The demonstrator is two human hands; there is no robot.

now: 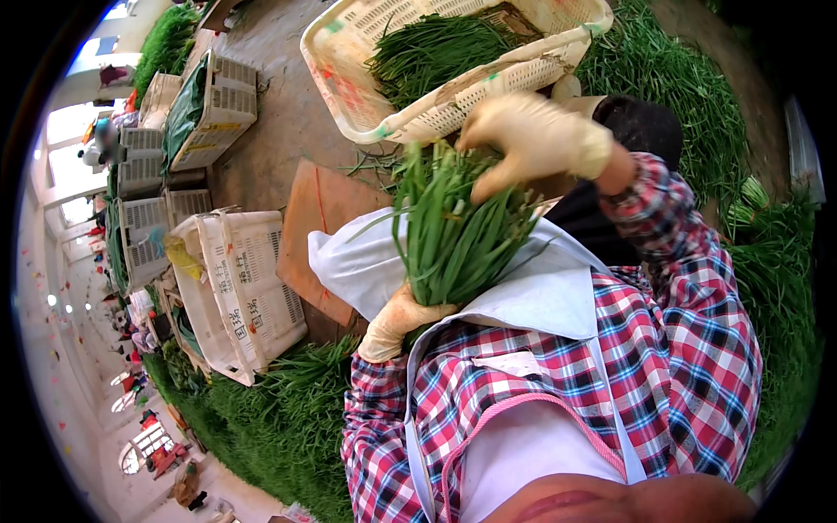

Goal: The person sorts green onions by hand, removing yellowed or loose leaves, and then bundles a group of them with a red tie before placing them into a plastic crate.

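Checked cloth of a shirt is seen closest, at the bottom of the frame. Near the middle, a green bunch of long leaves is gripped around its lower part by the gloved left hand. By its top, the gloved right hand is blurred, with thumb and fingers parted; whether leaves are touched cannot be told. Snug but soft holding would be best, so that no leaves are dropped or squashed, and the ends should be kept even. At upper left, a pale crate is partly covered by a green sheet. Below it, at left, a yellow thing is seen at the edge of a white crate. At top middle, more leaves are held in a big cream basket.
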